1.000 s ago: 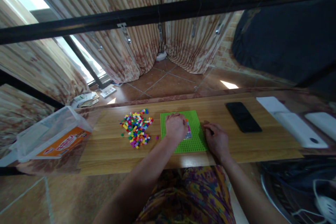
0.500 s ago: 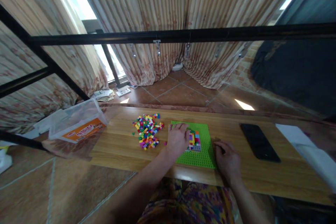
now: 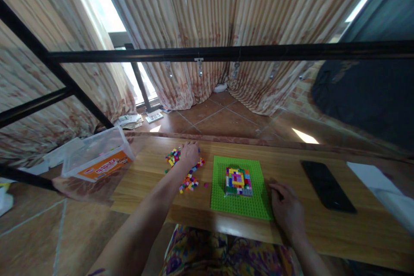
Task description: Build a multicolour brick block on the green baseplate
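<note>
My left hand [image 3: 189, 154] is over the far part of a loose pile of small coloured building bricks [image 3: 188, 181]. Its fingers point down among them, and their tips are hidden. On the green baseplate [image 3: 221, 198] sits a rectangular build of stacked bricks [image 3: 238, 181], with yellow, pink and purple in its middle and mixed colours around. Just right of the plate, my right hand [image 3: 287, 207] rests on the table with curled fingers. Whether anything lies inside them cannot be seen. A single magenta brick [image 3: 206, 185] lies between pile and plate.
A clear plastic tub [image 3: 97, 157] with an orange label stands off the table's left end. To the right lie a black phone [image 3: 328, 186] and white paper [image 3: 368, 179] on the wooden table [image 3: 145, 189]. A black metal bar [image 3: 155, 55] crosses beyond the table.
My left hand has moved left from the brick build to the loose pile, uncovering the build. My right hand stays beside the baseplate. The view has shifted slightly.
</note>
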The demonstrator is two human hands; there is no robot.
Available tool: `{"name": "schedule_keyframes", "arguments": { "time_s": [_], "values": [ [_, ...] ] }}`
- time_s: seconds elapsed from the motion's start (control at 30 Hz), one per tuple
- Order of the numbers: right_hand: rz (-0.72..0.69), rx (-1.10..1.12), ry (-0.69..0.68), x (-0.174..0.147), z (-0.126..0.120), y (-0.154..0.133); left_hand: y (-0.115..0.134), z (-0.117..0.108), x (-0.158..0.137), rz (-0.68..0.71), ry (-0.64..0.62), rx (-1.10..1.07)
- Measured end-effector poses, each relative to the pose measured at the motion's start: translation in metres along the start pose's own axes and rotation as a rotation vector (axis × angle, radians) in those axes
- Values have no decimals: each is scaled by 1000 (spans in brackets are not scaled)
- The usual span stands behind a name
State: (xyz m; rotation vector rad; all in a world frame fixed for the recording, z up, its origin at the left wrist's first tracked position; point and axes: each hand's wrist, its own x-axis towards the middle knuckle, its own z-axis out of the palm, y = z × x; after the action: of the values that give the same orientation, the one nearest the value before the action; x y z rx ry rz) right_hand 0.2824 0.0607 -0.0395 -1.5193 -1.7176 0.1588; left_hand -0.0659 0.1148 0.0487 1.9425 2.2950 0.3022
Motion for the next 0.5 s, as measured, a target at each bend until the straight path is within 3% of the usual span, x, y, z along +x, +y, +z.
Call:
{"name": "schedule_keyframes", "arguments": {
  "time_s": [0.23, 0.3, 0.4, 0.5],
  "values": [
    [-11, -16, -16, 0, 0, 3, 7, -8, -2, 31, 29, -87],
    [-11, -16, -18, 0, -1, 2, 12, -12, -13, 23, 64, -264],
    [-13, -13, -17, 0, -2, 0, 19, -13, -39, -163, 59, -1108],
    [-9, -17, -21, 0, -3, -1, 22, -10, -68, -452, -182, -1720]
  ]
}}
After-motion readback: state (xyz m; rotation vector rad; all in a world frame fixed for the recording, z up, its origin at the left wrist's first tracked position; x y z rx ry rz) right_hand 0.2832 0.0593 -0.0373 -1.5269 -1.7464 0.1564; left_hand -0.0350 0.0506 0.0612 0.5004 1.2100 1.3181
